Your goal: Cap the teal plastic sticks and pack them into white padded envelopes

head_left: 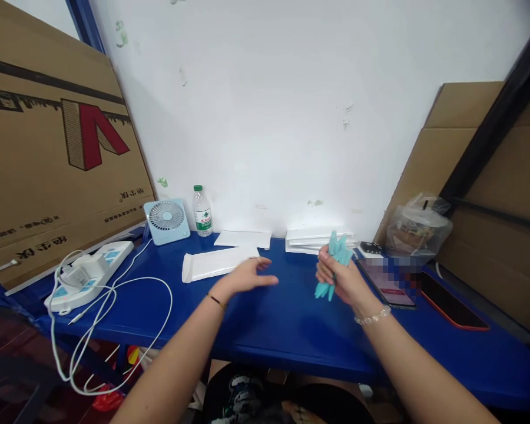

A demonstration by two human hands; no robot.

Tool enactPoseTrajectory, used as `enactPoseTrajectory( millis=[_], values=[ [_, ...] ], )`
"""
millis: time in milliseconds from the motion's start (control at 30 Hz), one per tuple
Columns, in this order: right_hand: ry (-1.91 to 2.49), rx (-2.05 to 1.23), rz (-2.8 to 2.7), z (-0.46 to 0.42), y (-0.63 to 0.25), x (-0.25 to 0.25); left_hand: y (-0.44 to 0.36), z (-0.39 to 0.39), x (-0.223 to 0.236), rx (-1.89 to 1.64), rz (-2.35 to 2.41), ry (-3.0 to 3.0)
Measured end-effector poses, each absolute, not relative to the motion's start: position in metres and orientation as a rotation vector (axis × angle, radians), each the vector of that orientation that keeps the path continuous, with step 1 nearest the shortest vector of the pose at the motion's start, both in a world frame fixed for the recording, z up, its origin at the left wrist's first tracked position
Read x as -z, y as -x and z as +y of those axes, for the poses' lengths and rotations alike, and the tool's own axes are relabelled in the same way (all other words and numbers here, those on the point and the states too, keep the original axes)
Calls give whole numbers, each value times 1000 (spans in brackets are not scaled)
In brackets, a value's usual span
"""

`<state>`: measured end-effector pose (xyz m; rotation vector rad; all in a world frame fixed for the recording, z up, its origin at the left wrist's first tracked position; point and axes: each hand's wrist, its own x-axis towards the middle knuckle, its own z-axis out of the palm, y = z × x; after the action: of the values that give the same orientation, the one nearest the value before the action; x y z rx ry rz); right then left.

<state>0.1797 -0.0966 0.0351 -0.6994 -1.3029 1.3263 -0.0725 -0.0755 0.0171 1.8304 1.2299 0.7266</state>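
My right hand (339, 274) is closed around a turquoise bundle (341, 252) above the blue table. Narrow pointed ends of the bundle stick out over and under my fist; its exact kind is unclear. My left hand (249, 275) is open, thumb and fingers apart, with nothing in it. Just behind and left of that hand lies a long white packet (212, 263), partly covered by the hand. A second flat white packet (242, 238) rests against the wall side. Behind my right hand is a stack of white packets (309, 240).
At the left are a white power strip (119, 253) with looping cables, a pale blue fan (166, 221) and a water bottle (202, 212). Two phones, one dark (391, 285) and one red-edged (453, 300), lie right, near a bagged cup (418, 227). Cardboard (48, 147) stands at both sides.
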Motion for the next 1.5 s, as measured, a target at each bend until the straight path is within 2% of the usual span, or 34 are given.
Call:
enactPoseTrajectory(
  millis=[67,133,233,367,467,567,667,733,833,967,1000,1133,1200,1300,1400,1500],
  values=[
    [758,-1233,-1296,-86,-191,-24,112,-46,-20,-769,1703,-1943],
    [823,-1216,-1271,-80,-197,-8,146,-21,-20,-609,2064,-1872],
    [897,-1281,-1244,-76,-197,11,179,-2,-16,-436,2184,-1776],
    [879,-1330,-1218,-75,-194,12,188,-4,-15,-506,2042,-1760],
    [882,-1314,-1205,-77,-190,3,166,-17,-23,-967,1759,-1554],
    [889,-1276,-1215,-79,-178,-6,124,-34,-31,-1469,1187,-1081],
    [919,-1269,-1182,-80,-163,-12,79,-51,-31,-1547,871,-835],
    [929,-1291,-1128,-79,-156,-12,59,-63,-26,-1553,827,-740],
    [943,-1308,-1067,-75,-156,-9,47,-86,-15,-1289,932,-929],
    [1005,-1269,-1167,-68,-174,-6,44,-116,-18,-322,1027,-1642],
    [1028,-1269,-1209,-67,-179,-6,41,-119,-23,-287,1029,-1825],
    [1139,-1296,-1343,-68,-196,-10,23,-106,-38,-672,1306,-2472],
    [1175,-1302,-1380,-70,-201,-11,15,-89,-38,-596,1418,-2681],
    [1194,-1281,-1398,-72,-208,-11,9,-69,-32,-471,1484,-2766],
    [1196,-1176,-1368,-70,-216,-16,6,-62,-27,-501,1542,-2734],
    [1019,-1051,-1230,-67,-224,-38,3,-62,-28,-578,1626,-2651]
  ],
)
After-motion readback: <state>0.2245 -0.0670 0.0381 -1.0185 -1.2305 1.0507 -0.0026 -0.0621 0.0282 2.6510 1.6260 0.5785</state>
